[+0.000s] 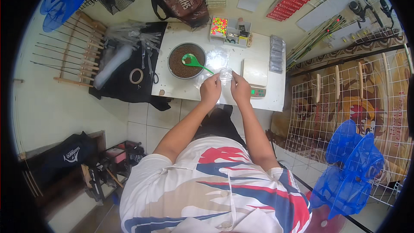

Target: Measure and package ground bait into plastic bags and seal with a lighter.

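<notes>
Between my two hands is a small clear plastic bag (225, 76), pinched at its edges over the front part of the white table (172, 87). My left hand (211, 89) closes on its left side, and my right hand (240, 88) on its right side. Just left of them stands a round metal bowl (171, 70) of brown pellets or granules. A green spoon (196, 62) rests in the bowl, its handle reaching toward my left hand. To the right of my right hand sits a digital scale (255, 72) with a lit green display. More clear plastic (217, 56) lies behind the bag.
A divided tray (237, 33) with bright beads stands at the back, and grey packets (276, 54) line the right edge. Left, on black cloth, are a tape roll (136, 76), scissors (153, 71) and plastic bags (125, 43). Blue nets (349, 168) hang on a rack at right.
</notes>
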Available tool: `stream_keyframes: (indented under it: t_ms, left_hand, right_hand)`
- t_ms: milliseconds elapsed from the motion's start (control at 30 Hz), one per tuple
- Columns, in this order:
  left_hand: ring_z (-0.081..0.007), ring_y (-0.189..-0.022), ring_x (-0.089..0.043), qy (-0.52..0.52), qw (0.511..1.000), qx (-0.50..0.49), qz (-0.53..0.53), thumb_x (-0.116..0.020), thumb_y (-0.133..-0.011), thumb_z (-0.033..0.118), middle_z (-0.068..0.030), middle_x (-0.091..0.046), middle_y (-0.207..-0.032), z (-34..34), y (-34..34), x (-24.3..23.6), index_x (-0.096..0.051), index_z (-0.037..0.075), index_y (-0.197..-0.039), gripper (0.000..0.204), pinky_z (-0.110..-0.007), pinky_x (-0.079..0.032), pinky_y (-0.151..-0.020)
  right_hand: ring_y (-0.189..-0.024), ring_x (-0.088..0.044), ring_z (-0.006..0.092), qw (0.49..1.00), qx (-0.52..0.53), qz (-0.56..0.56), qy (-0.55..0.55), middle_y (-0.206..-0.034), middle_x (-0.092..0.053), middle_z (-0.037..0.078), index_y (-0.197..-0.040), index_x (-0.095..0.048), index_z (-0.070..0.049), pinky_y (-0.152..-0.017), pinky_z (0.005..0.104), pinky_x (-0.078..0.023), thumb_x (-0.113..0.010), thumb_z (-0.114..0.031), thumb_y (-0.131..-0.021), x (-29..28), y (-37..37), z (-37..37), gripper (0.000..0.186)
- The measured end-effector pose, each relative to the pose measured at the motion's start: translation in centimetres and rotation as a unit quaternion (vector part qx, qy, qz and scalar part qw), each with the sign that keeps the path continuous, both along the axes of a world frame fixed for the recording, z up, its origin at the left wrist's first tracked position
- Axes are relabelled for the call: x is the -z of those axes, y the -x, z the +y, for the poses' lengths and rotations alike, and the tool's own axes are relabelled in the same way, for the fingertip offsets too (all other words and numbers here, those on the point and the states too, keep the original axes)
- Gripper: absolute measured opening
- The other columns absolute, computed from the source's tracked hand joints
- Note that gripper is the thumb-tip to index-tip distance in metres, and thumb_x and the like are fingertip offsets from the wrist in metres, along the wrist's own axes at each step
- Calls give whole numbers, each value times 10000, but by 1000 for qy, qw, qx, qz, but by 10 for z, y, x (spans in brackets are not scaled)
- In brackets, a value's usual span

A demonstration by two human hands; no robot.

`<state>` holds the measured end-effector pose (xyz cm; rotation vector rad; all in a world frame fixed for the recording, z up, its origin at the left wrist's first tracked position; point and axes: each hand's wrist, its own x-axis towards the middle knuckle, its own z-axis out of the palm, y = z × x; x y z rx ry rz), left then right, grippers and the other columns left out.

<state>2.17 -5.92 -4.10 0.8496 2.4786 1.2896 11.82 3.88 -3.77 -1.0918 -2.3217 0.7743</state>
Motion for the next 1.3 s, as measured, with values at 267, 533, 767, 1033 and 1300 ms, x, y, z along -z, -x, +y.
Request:
stream_keyframes:
  t_ms: [267,533,767,1033,1300]
  left_hand:
    - [-299,-783,-652,-10,1000,-7,4,-671,-819,202,-142,-671,-894,-3,-11,-8,-663,54,-1063,285,-397,-513,-697]
    - [-280,-672,-599,1,999,-31,-25,-705,-799,158,-102,-604,-808,3,-5,-7,-566,55,-825,175,-403,-473,-633]
    - [-238,-779,-669,-108,994,-22,-12,-668,-836,54,-107,-671,-841,1,-6,-2,-604,22,-885,87,-354,-511,-695]
    - [-244,-1058,-666,-163,982,37,-90,-563,-913,-12,-156,-698,-1068,-3,-9,5,-556,13,-1202,290,-340,-502,-886]
    - [-257,-827,-643,-74,993,-22,89,-724,-815,145,-149,-684,-953,-11,-7,-12,-549,17,-1203,444,-372,-496,-817]
  right_hand:
    - [-779,-671,293,999,22,-8,42,-964,-699,133,-1066,-696,-83,-708,388,-533,-693,-152,-786,-10,-1,-9,288]
    - [-702,-648,287,999,11,35,-35,-860,-678,80,-930,-682,-100,-641,376,-509,-712,-115,-783,-4,-5,-13,150]
    - [-731,-662,285,998,46,49,10,-834,-684,145,-1029,-695,-99,-658,392,-514,-641,-91,-855,-3,-1,-16,182]
    - [-942,-658,367,996,-30,43,70,-1039,-673,217,-1200,-646,-67,-800,419,-516,-548,-86,-903,6,-1,-10,313]
    - [-864,-669,325,995,-30,61,70,-1044,-684,171,-1128,-668,-45,-776,397,-524,-619,-146,-885,-13,-5,-4,267]
